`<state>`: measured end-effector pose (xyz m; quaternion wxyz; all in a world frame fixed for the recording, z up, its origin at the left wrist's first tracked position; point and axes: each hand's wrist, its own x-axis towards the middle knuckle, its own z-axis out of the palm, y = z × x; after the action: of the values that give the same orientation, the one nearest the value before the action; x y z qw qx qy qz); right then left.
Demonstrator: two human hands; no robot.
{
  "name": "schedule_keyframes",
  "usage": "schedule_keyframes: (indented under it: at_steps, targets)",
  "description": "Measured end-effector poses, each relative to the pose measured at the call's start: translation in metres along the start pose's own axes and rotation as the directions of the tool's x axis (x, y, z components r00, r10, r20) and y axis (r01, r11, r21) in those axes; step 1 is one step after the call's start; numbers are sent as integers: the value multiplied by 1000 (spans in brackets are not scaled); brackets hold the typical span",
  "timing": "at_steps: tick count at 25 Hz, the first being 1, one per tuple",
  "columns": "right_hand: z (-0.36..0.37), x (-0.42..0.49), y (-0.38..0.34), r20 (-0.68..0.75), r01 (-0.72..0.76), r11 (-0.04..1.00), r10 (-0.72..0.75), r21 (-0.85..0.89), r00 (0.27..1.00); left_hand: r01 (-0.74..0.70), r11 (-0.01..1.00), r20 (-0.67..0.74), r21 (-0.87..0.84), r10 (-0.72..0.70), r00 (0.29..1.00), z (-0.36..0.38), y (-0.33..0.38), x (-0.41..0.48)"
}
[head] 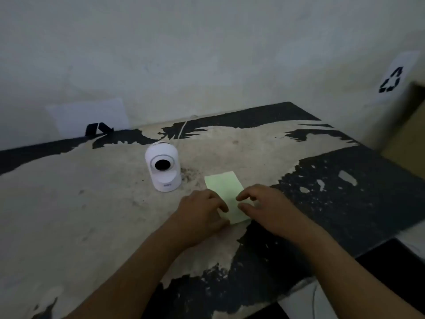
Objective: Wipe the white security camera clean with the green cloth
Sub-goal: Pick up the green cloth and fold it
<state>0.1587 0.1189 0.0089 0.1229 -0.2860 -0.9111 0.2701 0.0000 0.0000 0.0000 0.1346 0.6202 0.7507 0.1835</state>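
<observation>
Hands nearest: left hand (200,207) curled, fingertips on the green cloth's (226,192) left edge; right hand (259,200) curled at its right edge, fingers bent, not clearly pinching. Cloth flat on the worn table (92,215), long axis running away and slightly left. Beyond, up-left of both hands, white security camera (163,166) upright, closer to the left hand, apart from the cloth.

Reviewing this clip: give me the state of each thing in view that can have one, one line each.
white security camera: upright on the table, lens facing the viewer, untouched.
green cloth: lying flat on the table, right of the camera, not yet lifted.
left hand: resting at the cloth's left edge, fingers on it.
right hand: fingers curled on the cloth's right edge.
white cable: running from behind the camera toward the wall.
</observation>
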Motion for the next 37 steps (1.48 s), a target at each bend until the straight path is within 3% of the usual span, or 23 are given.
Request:
schedule_keyframes:
  at_steps: [2,5,10,13,17,21,25,28,30,33,35,37]
  targets:
    - [1,-5,1,-4,-38,999,38,-7,999,2,985,33,174,-8,999,7,5,1]
    - [9,-14,6,-18,-19,1000,19,4,1000,16,976,-32,217,-9,999,15,6,5]
    - [9,-11,-6,-1,29,997,-29,-65,1000,-3,991,-194,-134,-23,981,-3,13,2]
    - [-9,-6,-30,-106,131,982,-117,137,987,-44,945,-251,-323,-41,967,-34,23,-16]
    - [-39,-6,-73,-123,249,909,-220,333,968,-48,817,-255,-574,-124,959,-73,37,-56]
    - [-44,-3,-103,-84,296,816,-295,496,952,-85,784,-424,-615,-238,874,-83,42,-80]
    - [-35,8,-118,-103,281,790,-269,546,958,5,485,-183,-874,-338,923,-68,33,-92]
    - [-23,23,-121,-74,222,813,-217,539,973,81,390,-131,-917,-487,864,-48,23,-98]
    - [-12,27,-121,-47,215,843,-221,493,974,91,167,-15,-982,-546,838,-39,18,-99]
    - [4,23,-119,-61,355,866,-358,351,932,59,-192,152,-980,-518,842,-39,12,-103]
    - [14,16,-116,-40,457,857,-461,238,886,24,-325,198,-945,-513,835,-42,4,-105]
    - [23,10,-113,-2,467,871,-472,155,882,-2,-387,212,-922,-508,835,-44,-6,-107]
